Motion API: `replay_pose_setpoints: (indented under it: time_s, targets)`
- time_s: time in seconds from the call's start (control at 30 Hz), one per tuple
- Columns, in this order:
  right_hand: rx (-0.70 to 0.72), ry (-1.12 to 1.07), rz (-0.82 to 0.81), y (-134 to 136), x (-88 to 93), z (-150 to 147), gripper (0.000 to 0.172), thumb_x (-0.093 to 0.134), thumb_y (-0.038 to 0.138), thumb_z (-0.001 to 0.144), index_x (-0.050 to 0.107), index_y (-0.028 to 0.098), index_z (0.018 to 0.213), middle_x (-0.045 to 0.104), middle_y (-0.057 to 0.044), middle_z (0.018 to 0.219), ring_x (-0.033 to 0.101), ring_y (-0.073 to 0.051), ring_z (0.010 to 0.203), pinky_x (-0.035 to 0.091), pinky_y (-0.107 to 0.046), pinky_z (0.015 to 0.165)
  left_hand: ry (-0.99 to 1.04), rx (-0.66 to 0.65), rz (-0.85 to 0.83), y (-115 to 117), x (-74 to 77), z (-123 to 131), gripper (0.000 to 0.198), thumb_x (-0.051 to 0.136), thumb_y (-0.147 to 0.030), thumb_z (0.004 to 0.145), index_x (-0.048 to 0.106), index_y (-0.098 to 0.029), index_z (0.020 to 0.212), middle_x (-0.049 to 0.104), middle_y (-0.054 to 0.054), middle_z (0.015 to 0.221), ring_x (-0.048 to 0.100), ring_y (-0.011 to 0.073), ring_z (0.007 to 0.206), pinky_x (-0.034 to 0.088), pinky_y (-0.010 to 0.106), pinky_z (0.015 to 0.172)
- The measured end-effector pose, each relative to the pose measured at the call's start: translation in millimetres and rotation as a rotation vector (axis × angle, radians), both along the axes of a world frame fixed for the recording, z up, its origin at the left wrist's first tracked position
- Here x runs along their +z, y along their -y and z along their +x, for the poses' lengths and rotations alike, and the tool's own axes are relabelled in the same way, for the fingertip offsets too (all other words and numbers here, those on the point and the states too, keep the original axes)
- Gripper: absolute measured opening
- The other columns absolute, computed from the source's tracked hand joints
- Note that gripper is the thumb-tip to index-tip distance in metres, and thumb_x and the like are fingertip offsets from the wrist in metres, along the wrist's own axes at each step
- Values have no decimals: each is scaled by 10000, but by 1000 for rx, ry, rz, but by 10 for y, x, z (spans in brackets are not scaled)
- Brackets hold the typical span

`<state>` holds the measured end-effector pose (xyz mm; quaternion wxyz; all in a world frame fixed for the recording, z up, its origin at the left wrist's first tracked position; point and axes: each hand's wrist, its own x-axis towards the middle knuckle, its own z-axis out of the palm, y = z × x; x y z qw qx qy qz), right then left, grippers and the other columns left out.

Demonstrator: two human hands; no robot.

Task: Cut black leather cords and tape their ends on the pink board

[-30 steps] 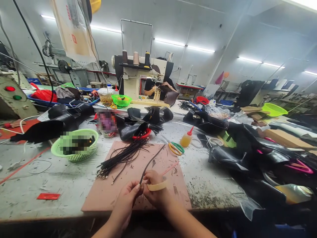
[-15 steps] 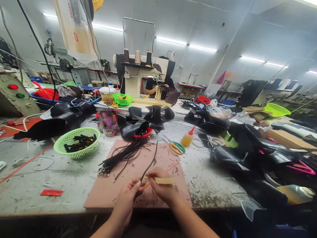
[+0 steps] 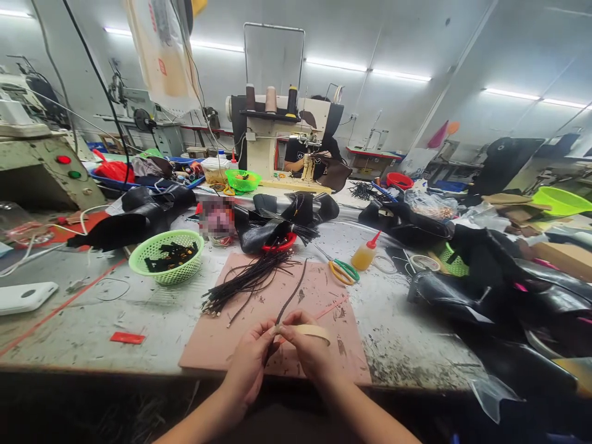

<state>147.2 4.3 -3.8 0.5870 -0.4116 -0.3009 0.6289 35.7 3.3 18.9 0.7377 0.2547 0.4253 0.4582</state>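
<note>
Up beyond my left hand (image 3: pixel 250 361), a hanging plastic bag (image 3: pixel 160 61) carries red lettering and a small red emblem, both too blurred for me to read. A pale sheet (image 3: pixel 419 165), far off past my right hand (image 3: pixel 309 348), shows a few dark letters that I can't make out either.

My hands meet at the fingertips, over the near part of a pink board (image 3: pixel 217 345). My left is closed, thumb and forefinger pinching a black cord (image 3: pixel 292 296) that runs forward from my grip along the board. My right is curled nearly closed, with a pale strip (image 3: pixel 317 333) looping out from its fingertips across its back.

The board's near edge passes below my hands, close to the front edge of the table (image 3: pixel 407 333). Ahead and left of my grip lies a bundle of black cords (image 3: pixel 250 280). Ahead and right, scissors (image 3: pixel 343 272) lie beyond the board's edge, just beside a glue bottle (image 3: pixel 364 255).

To my right, a broad stretch of stained tabletop gives elbow room before the black leather pieces (image 3: pixel 437 296). To my left, there's space around a flat red piece (image 3: pixel 127 338), with a green basket (image 3: pixel 178 273) farther forward.
</note>
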Motion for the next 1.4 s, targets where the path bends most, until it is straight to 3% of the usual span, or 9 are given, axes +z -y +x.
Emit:
replay_pose_setpoints:
  time_s: [0.2,0.37,0.47,0.63,0.77,0.93,1.07,1.27,1.4]
  targets:
    - [-22,33,15,-27,-27,11,312,760,306,503,515,193,659,556,40,619,505,-110,549,414,-239,540,-45,-10,66,-2,-16,13,186,712,-301,591,592,-175,657,596,-14,674,536,128,657,431,228,645]
    - [-59,182,3,-39,-60,27,250,749,309,493,586,185,637,580,10,649,527,-146,621,433,-285,630,-321,47,341,-30,-16,-36,114,659,-287,632,636,-176,619,581,17,726,523,178,778,411,241,745]
    - [-103,288,59,-21,-63,24,204,720,321,535,582,185,601,561,14,619,514,-151,631,425,-276,619,-419,44,410,-53,9,-53,113,671,-290,606,651,-179,604,582,30,732,523,198,797,409,240,727]
    - [-93,303,88,-13,-46,20,174,680,323,583,589,190,649,556,19,627,498,-140,618,422,-258,597,-324,6,244,-79,35,-40,190,715,-326,551,618,-173,608,544,-15,601,479,137,601,394,229,579]
    - [-6,289,170,-55,9,50,160,677,321,596,593,194,642,558,13,649,510,-147,651,431,-266,638,-115,-43,89,-85,60,-55,264,750,-337,527,593,-155,635,521,-40,575,436,81,520,368,199,532]
    - [153,271,246,-92,95,63,185,645,363,649,617,194,720,576,3,671,544,-170,712,446,-295,693,2,-109,29,-96,97,-90,308,778,-317,513,528,-156,592,495,-52,513,422,61,480,338,179,488]
    - [179,270,283,-124,110,56,177,634,358,663,582,199,720,577,14,654,542,-155,662,451,-280,640,-23,-123,12,-101,75,-112,296,776,-327,512,565,-144,609,503,-46,527,429,60,479,329,180,478]
    - [199,401,312,-200,95,34,93,585,266,667,536,190,650,514,29,617,488,-119,572,419,-238,540,-211,-74,177,-105,23,-151,263,749,-351,544,590,-152,608,536,-39,560,475,91,547,384,212,568]
    - [234,479,391,-241,155,60,91,553,250,707,522,194,643,491,27,640,484,-123,611,416,-250,588,-187,-99,126,-101,52,-174,278,744,-363,540,584,-137,566,519,-33,511,444,80,489,350,207,513]
